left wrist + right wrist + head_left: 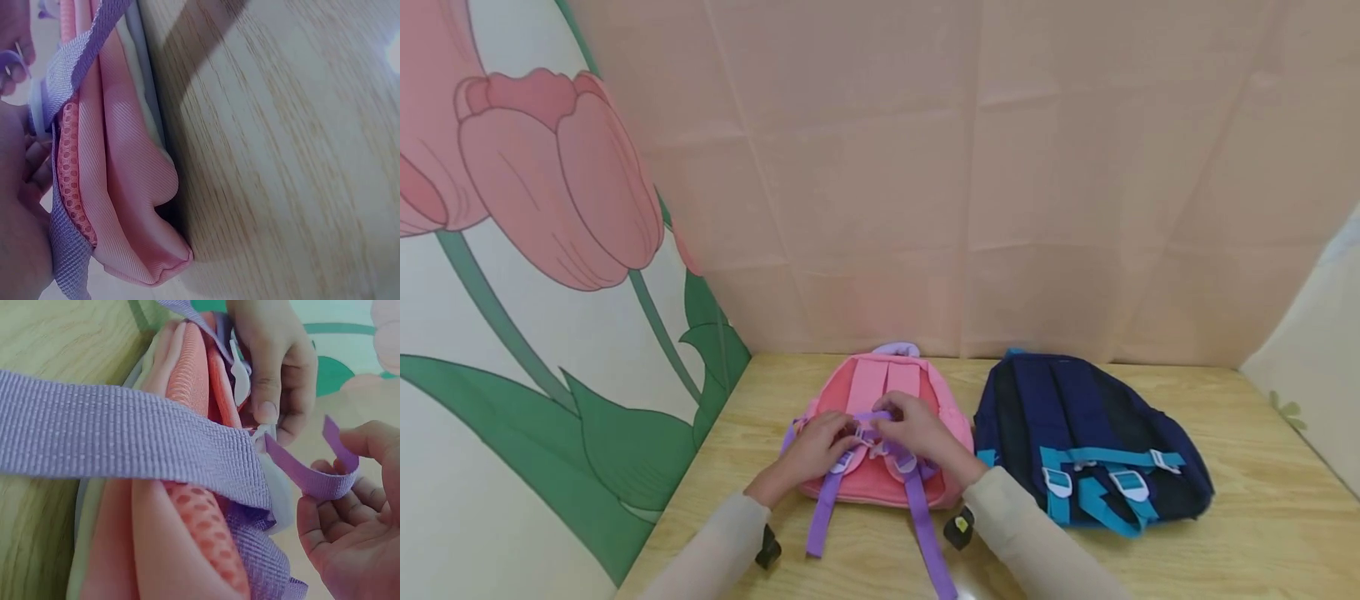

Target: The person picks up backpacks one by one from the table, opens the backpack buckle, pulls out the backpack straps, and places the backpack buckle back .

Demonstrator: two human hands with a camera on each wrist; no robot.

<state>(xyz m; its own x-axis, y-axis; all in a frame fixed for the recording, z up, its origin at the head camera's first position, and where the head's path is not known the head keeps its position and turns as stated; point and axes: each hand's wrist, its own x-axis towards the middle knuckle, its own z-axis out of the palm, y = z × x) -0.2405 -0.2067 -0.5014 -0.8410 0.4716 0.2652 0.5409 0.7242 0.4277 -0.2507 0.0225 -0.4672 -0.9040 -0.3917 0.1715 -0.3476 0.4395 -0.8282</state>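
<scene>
A pink backpack [951,408] lies on the table with its straps facing up. Over its middle, my left hand [815,448] pinches a small white buckle [260,436] between thumb and fingers, seen best in the right wrist view. From that buckle runs a thin purple strap [331,485], its free end looped up. My right hand [362,531] holds this end between thumb and curled fingers. Two wider purple shoulder straps [925,533] hang from white adjusters down onto the table. The left wrist view shows the pink side of the bag, with most of my left hand cropped.
A navy backpack [1078,400] with turquoise straps [1112,456] lies close on the right, its straps also up. Behind both bags hangs a beige cloth [1037,208]. A tulip-printed panel [557,175] stands along the left. The wooden table [1247,533] extends in front.
</scene>
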